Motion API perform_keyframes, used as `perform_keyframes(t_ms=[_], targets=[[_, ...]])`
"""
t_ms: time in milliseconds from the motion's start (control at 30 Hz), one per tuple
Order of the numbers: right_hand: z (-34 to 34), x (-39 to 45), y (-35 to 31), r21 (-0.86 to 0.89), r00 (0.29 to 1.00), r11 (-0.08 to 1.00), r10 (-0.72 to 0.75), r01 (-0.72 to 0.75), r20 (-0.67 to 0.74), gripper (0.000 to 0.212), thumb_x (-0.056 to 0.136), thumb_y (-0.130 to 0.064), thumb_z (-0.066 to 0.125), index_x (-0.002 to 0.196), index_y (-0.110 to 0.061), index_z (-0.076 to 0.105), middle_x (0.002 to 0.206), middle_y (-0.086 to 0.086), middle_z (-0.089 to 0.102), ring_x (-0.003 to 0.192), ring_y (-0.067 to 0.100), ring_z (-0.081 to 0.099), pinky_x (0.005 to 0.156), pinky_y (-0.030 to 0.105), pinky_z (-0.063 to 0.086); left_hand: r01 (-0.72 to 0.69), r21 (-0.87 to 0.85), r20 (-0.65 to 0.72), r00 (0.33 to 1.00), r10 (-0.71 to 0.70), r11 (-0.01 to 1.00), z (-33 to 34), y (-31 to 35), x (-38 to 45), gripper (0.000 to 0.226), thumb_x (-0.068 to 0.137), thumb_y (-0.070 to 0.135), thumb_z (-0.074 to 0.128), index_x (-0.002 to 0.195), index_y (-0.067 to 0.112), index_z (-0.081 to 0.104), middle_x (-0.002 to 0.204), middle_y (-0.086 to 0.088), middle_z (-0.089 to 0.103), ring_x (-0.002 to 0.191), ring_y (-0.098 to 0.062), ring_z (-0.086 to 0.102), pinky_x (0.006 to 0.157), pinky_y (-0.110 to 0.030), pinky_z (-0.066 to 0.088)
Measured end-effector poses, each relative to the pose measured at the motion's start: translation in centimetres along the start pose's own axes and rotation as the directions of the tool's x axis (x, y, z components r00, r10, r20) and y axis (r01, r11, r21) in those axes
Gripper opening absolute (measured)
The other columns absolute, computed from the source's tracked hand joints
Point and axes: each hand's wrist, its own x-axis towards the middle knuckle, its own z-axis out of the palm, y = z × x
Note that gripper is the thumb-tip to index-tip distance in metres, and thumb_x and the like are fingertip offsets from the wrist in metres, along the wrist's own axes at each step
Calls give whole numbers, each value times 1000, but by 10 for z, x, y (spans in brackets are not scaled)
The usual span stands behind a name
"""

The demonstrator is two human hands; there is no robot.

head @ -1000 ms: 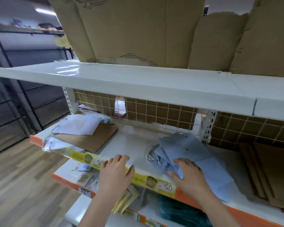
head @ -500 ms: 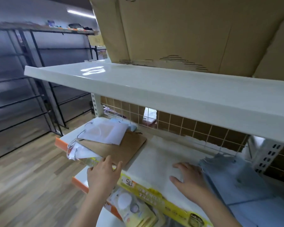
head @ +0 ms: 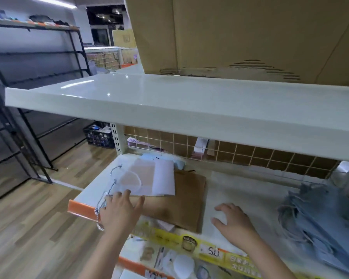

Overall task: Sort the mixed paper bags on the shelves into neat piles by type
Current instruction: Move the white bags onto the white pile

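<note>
Left hand (head: 120, 211) spread wide, fingertips on white rope-handled paper bag (head: 149, 179) atop flat brown kraft bag (head: 186, 200); right hand (head: 233, 220) open, gripping nothing, palm down on bare white shelf (head: 248, 196); crumpled blue bag pile (head: 318, 220) rightmost

White shelf (head: 240, 190), orange-yellow price strip along front edge. Brown paper bag (head: 181, 204) flat at left; white bag (head: 149, 178) overlapping its far corner. Blue bag pile (head: 318, 220) at right, well apart.
</note>
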Motion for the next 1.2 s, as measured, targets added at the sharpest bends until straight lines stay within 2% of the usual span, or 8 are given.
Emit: perform_keyframes(t_ms=[233,333,467,600,867,1033,1100,1200], targets=[[32,4,-48,181,969,952,242,-245,39,43,91,-46,54,123,-19,57,123,0,62,114,17,57,92,28,44,52,-32,69,996,-50,998,4,-33,63,60,90,62,40,122,11,47,128,-11,50,122,-30,42,94,-42,37],[36,8,-64,358,918,852,395,-381,36,44,91,-43,56,123,-13,60,124,5,64,113,21,59,90,29,44,25,-44,113,993,-19,999,9,-39,79,58,89,58,45,120,9,50,125,-13,50,120,-31,44,92,-41,38],[38,19,-80,523,863,717,498,-461,79,28,88,-35,61,89,-8,64,98,12,68,100,30,63,79,33,48,25,-72,138,990,-15,997,16,-39,89,60,81,56,58,116,7,50,122,-14,55,115,-31,49,87,-38,38],[53,30,-88,692,834,543,530,-475,156,32,77,-25,75,105,-17,62,104,3,68,96,22,64,83,34,53,16,-147,82,997,-4,989,15,-38,94,47,80,41,66,103,5,47,111,-18,60,105,-34,55,75,-38,33],[53,25,-89,580,771,642,636,-501,-37,21,85,-16,59,104,-10,55,96,8,60,98,30,62,69,27,40,-40,-444,8,999,49,895,13,-44,92,10,87,11,46,87,6,38,79,-15,50,76,-37,50,63,-42,38],[51,14,-76,722,701,533,707,-441,-93,22,87,-5,48,109,-10,48,93,15,61,78,34,64,71,50,58,-68,-678,-39,998,56,732,5,-44,82,14,88,8,46,100,8,39,76,-20,53,72,-39,49,63,-45,42],[47,2,-69,754,717,533,686,-384,-120,34,90,-4,46,122,-17,47,92,5,62,69,24,63,66,43,60,-72,-753,-53,997,49,654,1,-39,75,39,87,12,44,126,11,41,91,-27,60,77,-39,49,68,-44,40],[37,-14,-57,758,751,576,635,-305,-180,51,94,-5,47,141,-22,39,129,3,57,76,11,60,66,24,51,-41,-845,-43,999,9,533,-4,-29,66,62,89,2,46,144,28,34,115,-22,61,97,-42,57,81,-44,45]])
